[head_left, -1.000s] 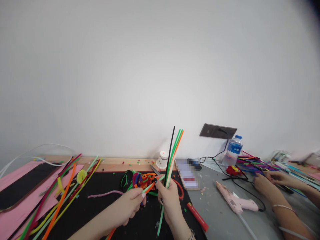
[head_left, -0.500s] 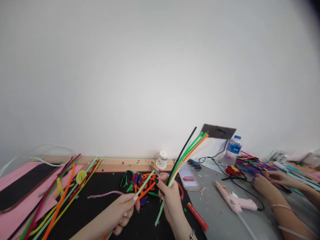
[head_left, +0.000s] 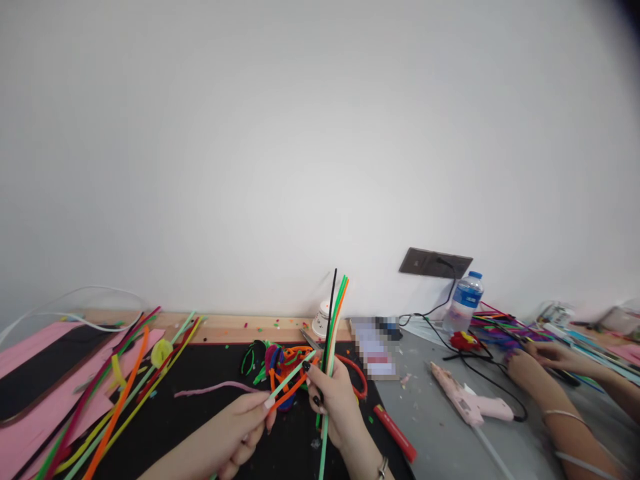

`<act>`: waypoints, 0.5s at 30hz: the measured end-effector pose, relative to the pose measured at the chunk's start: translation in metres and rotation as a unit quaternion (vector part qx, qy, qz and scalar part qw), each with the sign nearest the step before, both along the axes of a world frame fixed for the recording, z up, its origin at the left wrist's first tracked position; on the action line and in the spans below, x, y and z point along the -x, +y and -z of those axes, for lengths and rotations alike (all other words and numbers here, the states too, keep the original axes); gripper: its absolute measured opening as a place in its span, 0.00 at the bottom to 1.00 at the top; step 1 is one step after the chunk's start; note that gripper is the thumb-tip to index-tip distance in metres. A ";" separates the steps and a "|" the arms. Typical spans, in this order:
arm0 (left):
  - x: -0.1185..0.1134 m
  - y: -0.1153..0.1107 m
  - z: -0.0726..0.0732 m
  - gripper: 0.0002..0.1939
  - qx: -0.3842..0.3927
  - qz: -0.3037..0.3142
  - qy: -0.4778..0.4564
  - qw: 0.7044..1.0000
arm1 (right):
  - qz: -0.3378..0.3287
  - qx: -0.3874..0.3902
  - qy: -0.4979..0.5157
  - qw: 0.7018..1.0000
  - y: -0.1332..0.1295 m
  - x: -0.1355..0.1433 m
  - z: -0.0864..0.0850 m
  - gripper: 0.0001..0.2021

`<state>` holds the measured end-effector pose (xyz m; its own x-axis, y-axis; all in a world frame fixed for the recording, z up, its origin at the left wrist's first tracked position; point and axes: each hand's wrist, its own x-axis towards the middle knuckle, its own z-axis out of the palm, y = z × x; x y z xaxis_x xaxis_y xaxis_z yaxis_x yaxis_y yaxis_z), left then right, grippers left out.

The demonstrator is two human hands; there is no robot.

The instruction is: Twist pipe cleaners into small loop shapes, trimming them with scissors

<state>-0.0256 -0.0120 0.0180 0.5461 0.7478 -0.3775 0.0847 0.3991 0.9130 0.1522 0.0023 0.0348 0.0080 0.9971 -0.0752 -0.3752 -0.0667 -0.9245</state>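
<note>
Loose pipe cleaners [head_left: 120,393] lie fanned over pink paper [head_left: 30,413] at the lower left of the counter [head_left: 225,327], unused. At lower centre, the left hand [head_left: 235,437] pinches the ends of a light green and an orange stem [head_left: 290,383], while the right hand [head_left: 337,403] is closed around an upright bundle of stems [head_left: 333,320]. Behind them sits a tangle of bent pieces [head_left: 285,363], apparently the shaped work so far. At lower right lies a pink glue gun [head_left: 467,403], and a co-worker's hands [head_left: 537,363] rest beyond it.
</note>
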 end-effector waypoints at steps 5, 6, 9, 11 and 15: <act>0.002 -0.003 -0.004 0.21 -0.013 0.011 0.009 1.000 | 0.007 -0.010 -0.006 1.000 0.000 0.000 0.002 0.14; 0.002 -0.005 -0.005 0.21 -0.011 0.013 0.010 1.000 | 0.008 -0.012 -0.001 1.000 0.001 0.000 0.002 0.15; 0.002 -0.008 -0.008 0.21 -0.002 0.026 0.012 1.000 | 0.007 -0.015 0.012 1.000 0.001 0.001 0.001 0.15; 0.002 -0.009 -0.010 0.22 -0.001 0.035 0.019 0.999 | 0.007 -0.013 0.016 1.000 0.001 0.001 0.000 0.15; 0.003 -0.008 -0.011 0.24 0.001 0.051 0.040 0.998 | -0.003 -0.016 0.016 1.000 0.000 0.001 0.000 0.15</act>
<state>-0.0283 -0.0200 0.0292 0.5867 0.6896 -0.4245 0.1976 0.3865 0.9009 0.1510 0.0019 0.0351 0.0003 0.9990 -0.0439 -0.4049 -0.0400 -0.9135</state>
